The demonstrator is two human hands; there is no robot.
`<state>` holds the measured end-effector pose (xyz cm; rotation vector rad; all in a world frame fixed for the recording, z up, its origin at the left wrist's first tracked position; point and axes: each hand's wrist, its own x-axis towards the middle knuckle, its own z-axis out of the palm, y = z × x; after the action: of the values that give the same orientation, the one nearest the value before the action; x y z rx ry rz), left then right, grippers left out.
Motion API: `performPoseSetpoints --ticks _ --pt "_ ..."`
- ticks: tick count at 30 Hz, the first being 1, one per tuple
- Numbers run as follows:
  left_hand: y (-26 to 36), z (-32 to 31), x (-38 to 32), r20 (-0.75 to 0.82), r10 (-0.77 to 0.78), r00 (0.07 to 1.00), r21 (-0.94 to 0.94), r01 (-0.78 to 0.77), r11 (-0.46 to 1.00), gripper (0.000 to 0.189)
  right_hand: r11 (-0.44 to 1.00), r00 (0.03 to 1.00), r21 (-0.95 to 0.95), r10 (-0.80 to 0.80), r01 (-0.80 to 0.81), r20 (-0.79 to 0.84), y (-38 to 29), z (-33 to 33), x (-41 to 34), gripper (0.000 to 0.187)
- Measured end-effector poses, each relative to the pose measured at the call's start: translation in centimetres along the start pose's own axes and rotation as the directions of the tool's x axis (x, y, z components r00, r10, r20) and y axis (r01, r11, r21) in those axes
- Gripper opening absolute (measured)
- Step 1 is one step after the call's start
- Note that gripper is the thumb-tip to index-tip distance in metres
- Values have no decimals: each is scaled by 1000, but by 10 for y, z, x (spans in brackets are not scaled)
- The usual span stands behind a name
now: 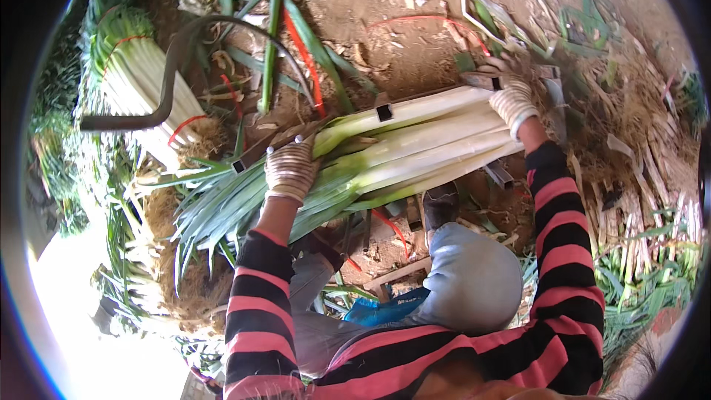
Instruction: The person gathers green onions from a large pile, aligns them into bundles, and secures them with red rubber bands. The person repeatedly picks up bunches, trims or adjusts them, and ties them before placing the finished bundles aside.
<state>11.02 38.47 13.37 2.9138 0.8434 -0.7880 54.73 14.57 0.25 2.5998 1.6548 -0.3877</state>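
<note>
A bunch of long green onions lies across a metal frame before me, white stalks to the right and green leaves to the left. My left hand, in a striped knitted glove, grips the bunch where the leaves begin, close to the frame's far bar. At the white ends, my right hand, gloved the same way, is closed over the stalks. Its fingers reach to the far side by the frame's end, and their tips are partly blurred. The root ends are hidden near that hand.
A curved metal bar arches at the upper left, over a bundle of green onions tied with red bands. Piled onions with roots lie on the right. Red straps and scraps litter the soil. Below sits a blue bag.
</note>
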Motion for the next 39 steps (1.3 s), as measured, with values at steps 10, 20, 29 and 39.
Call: performPoseSetpoints --ticks 10,20,29,39 --pt "7 -28 -17 55 -133 990 -114 138 984 75 956 961 -239 216 -172 173 -56 -89 -26 90" --pt "-31 -143 -236 -121 -390 913 -467 294 834 65 594 902 804 342 10 -264 -88 -237 -171 49" --pt "13 -18 -567 220 -706 673 -697 614 369 51 362 736 668 -517 650 -437 -394 -296 -321 41" --pt "49 130 -716 461 -836 296 -856 397 -332 55 113 126 69 -965 991 -231 -574 -260 -417 49"
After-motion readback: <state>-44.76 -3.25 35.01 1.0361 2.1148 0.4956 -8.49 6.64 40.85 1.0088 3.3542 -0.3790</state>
